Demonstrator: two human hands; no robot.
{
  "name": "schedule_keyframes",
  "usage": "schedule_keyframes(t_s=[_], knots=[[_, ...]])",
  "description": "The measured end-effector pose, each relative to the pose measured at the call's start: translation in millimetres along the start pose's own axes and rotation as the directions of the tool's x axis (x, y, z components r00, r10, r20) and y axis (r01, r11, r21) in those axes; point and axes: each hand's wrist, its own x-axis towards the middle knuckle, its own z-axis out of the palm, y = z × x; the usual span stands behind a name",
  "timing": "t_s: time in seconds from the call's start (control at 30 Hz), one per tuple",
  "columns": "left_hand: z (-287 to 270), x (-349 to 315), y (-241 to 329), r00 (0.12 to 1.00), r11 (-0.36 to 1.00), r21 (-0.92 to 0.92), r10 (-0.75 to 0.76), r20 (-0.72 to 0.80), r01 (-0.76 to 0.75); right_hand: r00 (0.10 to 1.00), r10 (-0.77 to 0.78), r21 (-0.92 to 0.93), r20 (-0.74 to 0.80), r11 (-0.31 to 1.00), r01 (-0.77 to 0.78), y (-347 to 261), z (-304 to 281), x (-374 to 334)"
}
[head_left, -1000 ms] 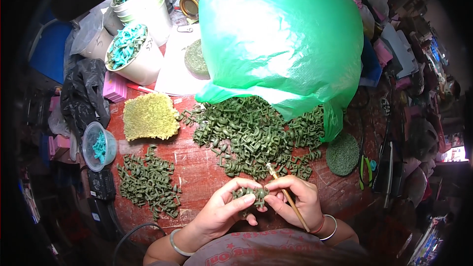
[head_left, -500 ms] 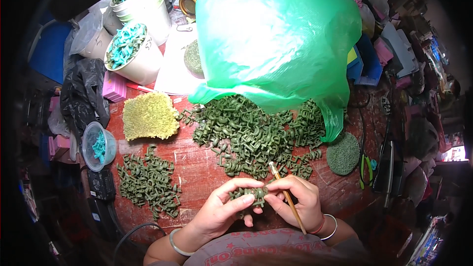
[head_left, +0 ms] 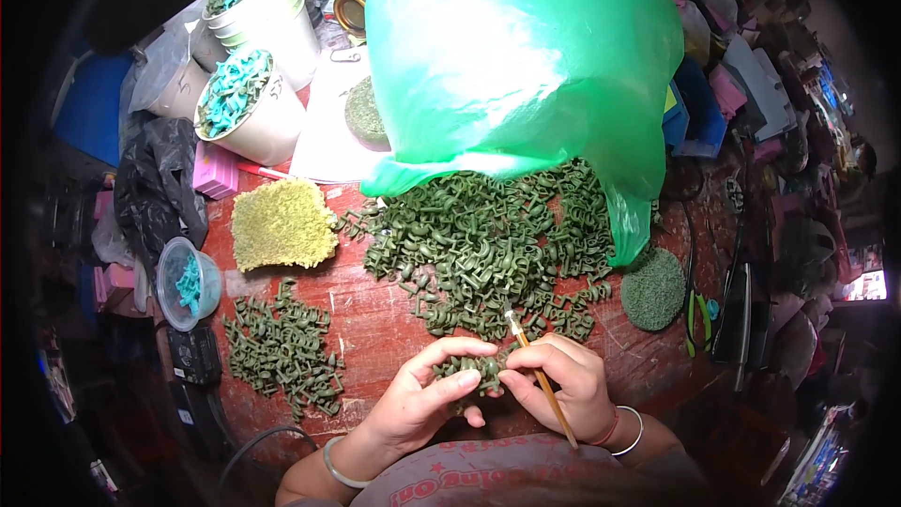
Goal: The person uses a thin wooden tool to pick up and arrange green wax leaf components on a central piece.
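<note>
My left hand [head_left: 427, 394] is closed around a small bunch of dark green moulded pieces [head_left: 483, 371], near the table's front edge. They look like little ring-shaped or hooked parts. My right hand [head_left: 563, 385] grips a slim craft knife [head_left: 549, 394] with a brown handle and silver tip, pointing away from me. The right thumb and index fingertip meet at the edge of the bunch, where any piece between them is partly hidden. Just beyond both hands spreads a large heap of the same green pieces [head_left: 469, 253]. A smaller pile of green pieces [head_left: 282, 347] lies to the left.
A green plastic bag [head_left: 526, 66] covers the heap's far side. Around it are a yellow sponge [head_left: 283, 223], a round green pad [head_left: 654, 289], a clear tub [head_left: 211, 293] with turquoise bits, white buckets [head_left: 258, 122] of turquoise and green pieces, and green-handled pliers [head_left: 699, 319].
The view has shifted slightly. My right fingertips have moved a little against the bunch, and the knife's angle has barely altered. Both hands keep their hold.
</note>
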Motion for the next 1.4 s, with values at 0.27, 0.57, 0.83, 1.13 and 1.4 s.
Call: schedule_keyframes(t_s=[0.27,0.57,0.83,1.13,1.4], knots=[[-3,-1,-3,0.999,0.993,-0.115,0.037,0.02,-0.034,0.999,-0.037,-0.038,0.001,0.999,0.037,1,1,-1],[-12,-1,-2,0.995,0.971,-0.238,-0.013,0.095,0.036,0.981,-0.171,0.118,-0.09,0.976,0.181,3,-6,-4],[-6,1,0,0.996,0.977,-0.207,-0.035,0.083,0.052,0.941,-0.282,0.133,-0.186,0.942,0.309,1,-7,-7],[-10,-1,-1,0.994,0.966,-0.249,-0.036,0.1,0.06,0.949,-0.293,0.061,-0.113,0.952,0.301,1,-6,-9],[-11,-1,-2,0.996,0.968,-0.246,-0.037,0.085,0.057,0.941,-0.322,0.028,-0.104,0.945,0.326,1,-4,-10]])
